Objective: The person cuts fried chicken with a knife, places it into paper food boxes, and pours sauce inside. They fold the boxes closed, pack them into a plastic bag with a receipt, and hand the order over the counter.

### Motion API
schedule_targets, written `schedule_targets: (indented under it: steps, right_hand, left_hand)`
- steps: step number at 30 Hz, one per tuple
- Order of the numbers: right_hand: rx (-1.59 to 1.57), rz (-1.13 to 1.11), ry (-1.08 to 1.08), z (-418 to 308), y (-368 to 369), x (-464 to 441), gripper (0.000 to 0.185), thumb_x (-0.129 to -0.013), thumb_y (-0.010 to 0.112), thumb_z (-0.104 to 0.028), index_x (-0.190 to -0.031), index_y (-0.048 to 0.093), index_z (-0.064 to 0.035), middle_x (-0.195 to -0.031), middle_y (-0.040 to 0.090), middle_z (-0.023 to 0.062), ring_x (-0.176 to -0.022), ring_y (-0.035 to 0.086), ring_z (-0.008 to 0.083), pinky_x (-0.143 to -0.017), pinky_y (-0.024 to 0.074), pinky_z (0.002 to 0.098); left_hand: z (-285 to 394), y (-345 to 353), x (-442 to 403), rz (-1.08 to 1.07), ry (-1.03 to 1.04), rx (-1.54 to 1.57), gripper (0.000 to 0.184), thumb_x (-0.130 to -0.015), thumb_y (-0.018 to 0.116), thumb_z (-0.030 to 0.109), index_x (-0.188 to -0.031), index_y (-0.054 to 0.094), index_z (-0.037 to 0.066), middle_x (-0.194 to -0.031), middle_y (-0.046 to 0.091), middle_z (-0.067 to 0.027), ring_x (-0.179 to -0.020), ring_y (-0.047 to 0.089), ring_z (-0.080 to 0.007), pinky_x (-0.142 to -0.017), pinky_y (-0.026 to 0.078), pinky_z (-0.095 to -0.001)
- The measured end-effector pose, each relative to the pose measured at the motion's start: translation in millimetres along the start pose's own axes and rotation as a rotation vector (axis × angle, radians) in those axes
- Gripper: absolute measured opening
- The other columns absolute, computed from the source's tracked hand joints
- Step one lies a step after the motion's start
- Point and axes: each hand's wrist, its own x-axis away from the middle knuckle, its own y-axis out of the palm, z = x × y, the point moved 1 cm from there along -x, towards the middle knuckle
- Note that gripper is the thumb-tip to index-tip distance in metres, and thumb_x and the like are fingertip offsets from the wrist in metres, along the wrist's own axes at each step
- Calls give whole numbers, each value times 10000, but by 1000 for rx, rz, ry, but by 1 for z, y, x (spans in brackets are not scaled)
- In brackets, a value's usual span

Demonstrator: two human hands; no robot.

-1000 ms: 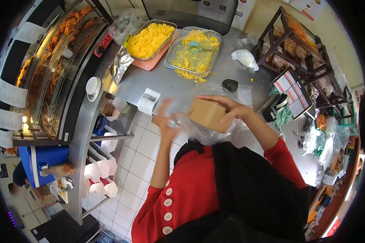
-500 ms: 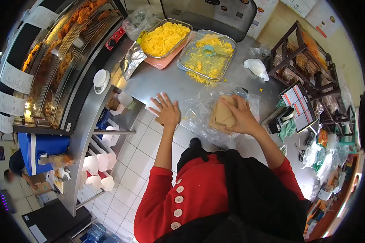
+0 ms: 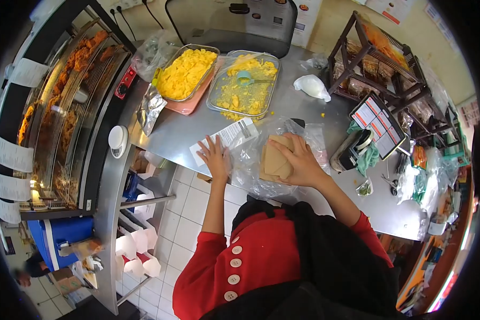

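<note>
My left hand [image 3: 215, 159] lies flat with fingers spread on a white printed slip [image 3: 228, 140] near the counter's front edge. The slip stretches from under the fingers toward the back right. My right hand [image 3: 300, 161] grips a closed brown cardboard food box [image 3: 277, 158] from its right side. Beneath and around the box is a crumpled clear plastic bag [image 3: 249, 169] on the steel counter. Whether the box is inside the bag or only resting on it, I cannot tell.
Behind my hands stand a tray of yellow food [image 3: 189, 73] and a second tray [image 3: 266, 101] with a blue-green scoop [image 3: 244, 78]. A white scale [image 3: 118, 141] sits left, by the heated display case [image 3: 74, 117]. At right are a tablet [image 3: 379, 127] and a dark rack [image 3: 352, 64].
The view has turned, shifting the counter items leftward. The printed slip, mostly covered by my left hand before, now shows stretched out toward the right. My right hand keeps hold of the box.
</note>
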Motion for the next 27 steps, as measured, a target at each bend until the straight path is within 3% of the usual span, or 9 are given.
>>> schedule_targets:
  steps: [1, 4, 5, 11, 14, 19, 22, 25, 27]
  right_hand:
    - [16, 8, 6, -1, -1, -1, 1016, -515, 829, -262, -1409, 347, -225, -1345, 293, 193, -1258, 298, 399, -995, 336, 478]
    - [4, 80, 10, 2, 6, -5, 990, -522, 822, -258, -1399, 365, -214, -1349, 293, 199, -1257, 300, 396, -982, 357, 486]
    - [37, 62, 23, 2, 9, -7, 987, -523, 820, -259, -1398, 366, -207, -1349, 293, 201, -1258, 300, 395, -982, 364, 486]
    - [8, 98, -77, 4, 16, -6, 1003, -513, 818, -245, -1396, 350, -167, -1351, 294, 204, -1260, 293, 409, -952, 429, 460]
    - [-41, 31, 41, -7, -5, 2, 1008, -511, 816, -243, -1397, 343, -160, -1356, 286, 216, -1253, 297, 420, -933, 453, 445]
    - [7, -125, 20, -9, 10, 15, 1005, -536, 813, -328, -1407, 337, -170, -1378, 253, 245, -1254, 313, 414, -932, 459, 444]
    - [266, -22, -64, 7, -1, 33, 960, -600, 801, -381, -1409, 331, -170, -1372, 296, 222, -1220, 393, 389, -897, 480, 435]
    - [366, -113, -126, 10, -57, 57, 844, -668, 772, -406, -1371, 385, -147, -1182, 523, 181, -1019, 565, 338, -787, 505, 428]
    - [387, -296, -185, -2, -107, 64, 663, -719, 734, -405, -1256, 465, -125, -881, 607, 110, -786, 605, 304, -672, 480, 414]
  left_hand:
    - [-4, -5, 2, -92, 137, -12, 412, -883, 521, 223, -1261, 491, 61, -1407, 393, -163, -1353, 247, -384, -1119, 51, -523]
    - [-7, -26, -5, 25, -85, 592, 429, -889, 517, 261, -1245, 486, 24, -1379, 410, -153, -1295, 327, -379, -1106, 132, -514]
    - [-12, -23, 0, 62, -429, 1236, 452, -845, 571, 282, -1182, 510, -13, -1259, 481, -133, -1153, 451, -344, -1057, 252, -480]
    - [102, -132, -17, -407, 298, 687, 369, -676, 686, 84, -1032, 605, 31, -1090, 503, -140, -1094, 446, -322, -918, 370, -421]
    - [89, -146, -32, -254, 434, 615, 309, -640, 684, 10, -947, 653, 35, -1114, 485, -134, -1101, 428, -317, -893, 376, -411]
    - [95, -181, -31, -298, -188, 1257, 124, -850, 591, 11, -938, 674, -15, -704, 609, -40, -603, 531, -102, -550, 449, -248]
    - [91, -195, -32, -297, -353, 1409, 116, -870, 588, 25, -931, 668, -33, -751, 616, -32, -593, 521, -81, -520, 439, -221]
    - [89, -200, -41, -152, -389, 1318, 121, -867, 598, 23, -954, 658, -36, -723, 605, -34, -556, 504, -70, -492, 423, -210]
    - [89, -206, -45, -61, -375, 1260, 157, -830, 632, -14, -987, 624, -28, -700, 565, -24, -546, 509, -78, -496, 399, -204]
